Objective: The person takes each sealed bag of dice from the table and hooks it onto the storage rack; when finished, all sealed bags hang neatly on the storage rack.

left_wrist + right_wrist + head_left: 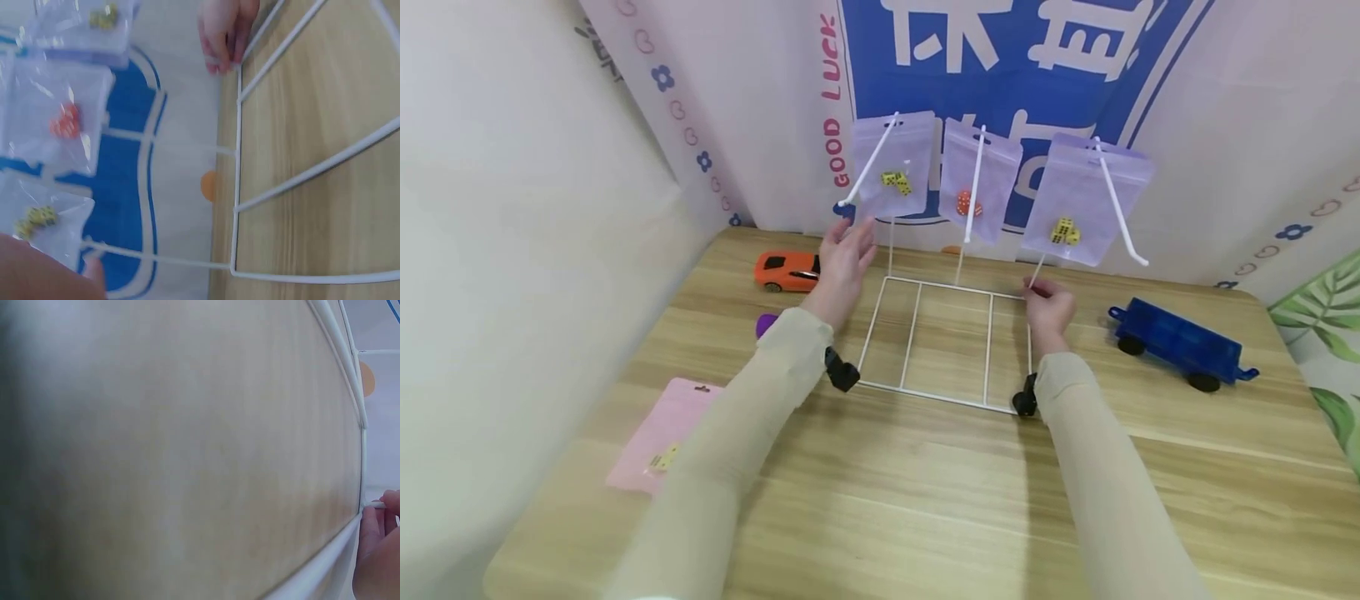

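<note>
A white wire rack [936,287] stands on the table, its upright rods ending in long hooks. Three lilac zip bags hang from it: a left bag [917,137] with yellow dice [897,182], a middle bag [996,167] with red-orange dice [965,202], and a right bag [1120,187] with yellow dice [1064,232]. My left hand [842,271], fingers extended, is just below the left bag and beside its rod. With my right hand [1049,313] I pinch the foot of the right rod at the base's back corner; the right wrist view shows fingertips around this rod [377,504].
An orange toy car [786,272] and a purple object [765,324] lie left of the rack, partly behind my left arm. A pink bag with dice [655,425] lies nearer. At right stands a blue toy trailer [1180,340]. A printed cloth [775,125] hangs behind.
</note>
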A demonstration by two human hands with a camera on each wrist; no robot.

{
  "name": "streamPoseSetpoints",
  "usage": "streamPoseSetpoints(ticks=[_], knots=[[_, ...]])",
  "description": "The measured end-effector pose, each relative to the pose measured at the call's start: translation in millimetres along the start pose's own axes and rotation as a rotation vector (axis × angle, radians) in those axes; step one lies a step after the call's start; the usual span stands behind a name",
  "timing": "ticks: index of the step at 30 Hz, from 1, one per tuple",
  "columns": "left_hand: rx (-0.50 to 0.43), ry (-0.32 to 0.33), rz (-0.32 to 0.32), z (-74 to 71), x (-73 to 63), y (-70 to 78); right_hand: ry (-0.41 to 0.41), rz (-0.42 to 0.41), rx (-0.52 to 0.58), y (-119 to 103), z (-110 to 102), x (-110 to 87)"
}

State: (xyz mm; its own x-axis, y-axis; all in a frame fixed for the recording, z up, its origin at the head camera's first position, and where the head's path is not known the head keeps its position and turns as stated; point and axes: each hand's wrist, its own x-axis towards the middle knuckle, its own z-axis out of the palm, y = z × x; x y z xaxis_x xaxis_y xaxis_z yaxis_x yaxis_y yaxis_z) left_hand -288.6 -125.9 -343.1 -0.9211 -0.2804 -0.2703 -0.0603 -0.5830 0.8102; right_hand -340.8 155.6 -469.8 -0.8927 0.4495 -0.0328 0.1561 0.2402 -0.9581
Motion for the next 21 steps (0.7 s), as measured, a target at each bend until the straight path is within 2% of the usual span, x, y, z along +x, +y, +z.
streamPoseSetpoints(ticks=[2, 4, 6, 8, 10, 12, 14, 17, 18, 21], knots=[[0.055, -0.011, -0.025, -6.5, -17.5, 2.8, 0.008, 0.006, -0.002, 0.6, -0.1, -0.6], [0.122, -0.062, -0.017, -17.5, -37.5, 8.9, 0.01, 0.011, 0.001, 1.0, 0.9, -1.0], [0.283, -0.142, 0.025, -35.4, -59.5, 20.6, 0.009, 0.012, 0.002, 0.3, 1.6, -1.4], [0.552, -0.248, 0.116, -62.3, -80.8, 37.0, 0.005, 0.007, 0.012, -1.4, 1.9, -1.9], [0.882, -0.308, 0.228, -95.0, -99.5, 56.1, 0.008, 0.0, 0.015, -3.6, 1.1, -2.6], [1.196, -0.321, 0.311, -132.3, -116.5, 75.9, 0.015, -0.001, 0.015, -5.0, -0.4, -2.9], [1.418, -0.274, 0.336, -172.5, -129.0, 89.8, 0.023, -0.004, 0.02, -5.0, -2.0, -3.0], [1.629, -0.155, 0.239, -238.1, -136.5, 98.7, 0.036, -0.005, 0.017, -3.3, -3.8, -2.9], [1.67, -0.118, 0.196, -260.5, -135.3, 97.3, 0.041, -0.006, 0.018, -2.7, -4.1, -2.8], [1.71, -0.084, 0.063, -321.3, -128.8, 85.7, 0.047, -0.002, 0.026, -1.2, -3.7, -2.5]])
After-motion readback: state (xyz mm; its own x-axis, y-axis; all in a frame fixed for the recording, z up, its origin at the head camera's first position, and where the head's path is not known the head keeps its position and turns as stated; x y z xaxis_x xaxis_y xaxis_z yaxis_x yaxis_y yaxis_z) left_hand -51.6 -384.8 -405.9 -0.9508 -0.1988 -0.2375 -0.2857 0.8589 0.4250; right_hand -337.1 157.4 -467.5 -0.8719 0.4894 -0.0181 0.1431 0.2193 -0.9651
